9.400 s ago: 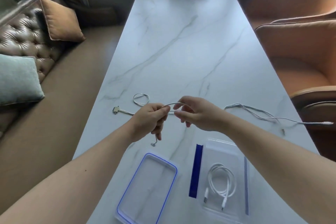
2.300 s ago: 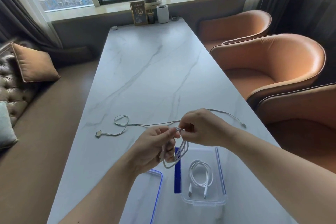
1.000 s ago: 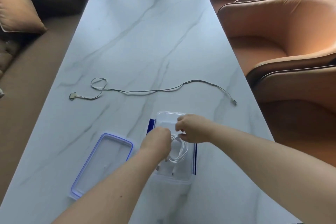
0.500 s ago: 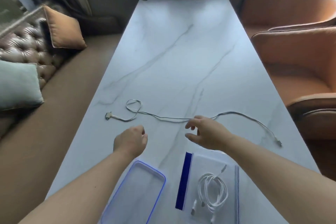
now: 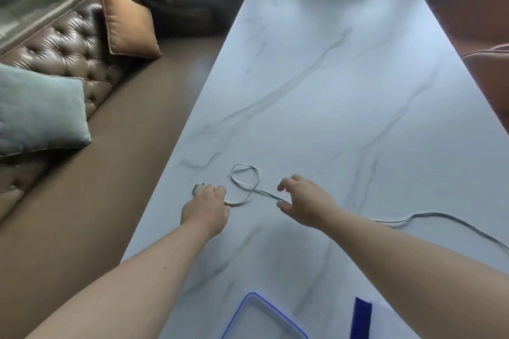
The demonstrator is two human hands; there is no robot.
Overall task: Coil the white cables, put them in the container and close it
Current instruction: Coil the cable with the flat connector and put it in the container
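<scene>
- The left hand (image 5: 207, 208) rests low on the marble surface (image 5: 325, 85), its grip curled down over the near end of the white cable (image 5: 245, 183); the fingertips are hidden under the knuckles, so I cannot tell whether they are pinched on the cable or only touching it; the flat connector (image 5: 199, 188) pokes out just beyond that grip, to its far left
- The right hand (image 5: 303, 205) hovers with its grip apart, thumb and fingers spread and clamped on nothing; the cable passes right at the thumb tip, though whether it touches there is unclear
- Between the two grips the cable lies in a single small loop on the surface, crossing itself just ahead of the right grip; past the right wrist it reappears and trails away to the right along the surface, running out of view at the edge
- Well behind both grips, at the near edge, sits the blue-rimmed lid (image 5: 261, 319); beside it to the right shows only a dark blue clasp (image 5: 362, 318) of the container
- Left of the left forearm lie a tufted sofa (image 5: 63, 47) and two cushions
</scene>
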